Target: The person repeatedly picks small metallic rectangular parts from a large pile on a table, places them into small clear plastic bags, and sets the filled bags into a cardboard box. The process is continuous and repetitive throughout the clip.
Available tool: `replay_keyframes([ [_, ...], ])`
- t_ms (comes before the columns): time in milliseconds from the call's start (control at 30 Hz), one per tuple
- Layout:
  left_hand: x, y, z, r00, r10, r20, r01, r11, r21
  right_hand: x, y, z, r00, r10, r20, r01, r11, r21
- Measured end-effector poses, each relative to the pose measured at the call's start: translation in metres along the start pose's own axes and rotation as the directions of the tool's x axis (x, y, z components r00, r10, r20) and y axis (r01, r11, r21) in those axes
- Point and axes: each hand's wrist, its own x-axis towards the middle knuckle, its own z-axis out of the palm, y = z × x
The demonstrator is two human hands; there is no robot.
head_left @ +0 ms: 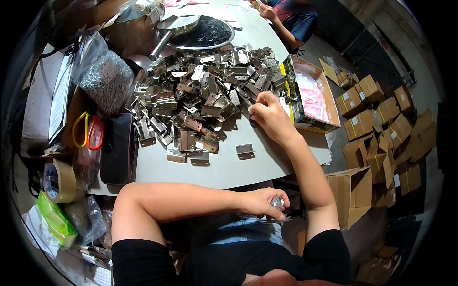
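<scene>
Low at the table's near edge, my left hand [262,202] is closed around a small shiny clear packet [277,203]; its contents are too small to make out. My right hand [273,117] is over the right edge of a big heap of metal hinges [205,90], thumb and fingers pinched together. Something small and whitish shows at those fingertips, too little to name. One single hinge [245,151] lies apart from the heap, on the bare grey tabletop [224,174].
Behind the heap, a metal scoop [179,24] rests on a bowl of dark pieces [210,35]. An open carton [329,107] holds pink-white packets. Left are a bag of screws [102,71], scissors [87,131], a phone [117,150] and tape [59,180]. Another person's hand [267,12] is across the table.
</scene>
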Motion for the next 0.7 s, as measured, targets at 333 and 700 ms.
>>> replay_keyframes([
  [333, 0.002, -0.002, -0.001, 1.000, -0.028, -0.012, 0.028, 0.997, 0.072, -0.032, -0.043, -0.031, 0.895, 0.149, 0.421, -0.368, 0.779, 0.508],
  [700, 0.001, -0.004, 0.002, 0.998, -0.011, -0.064, 0.009, 0.999, -0.031, -0.047, -0.047, -0.027, 0.897, 0.149, 0.417, -0.284, 0.916, 0.283],
])
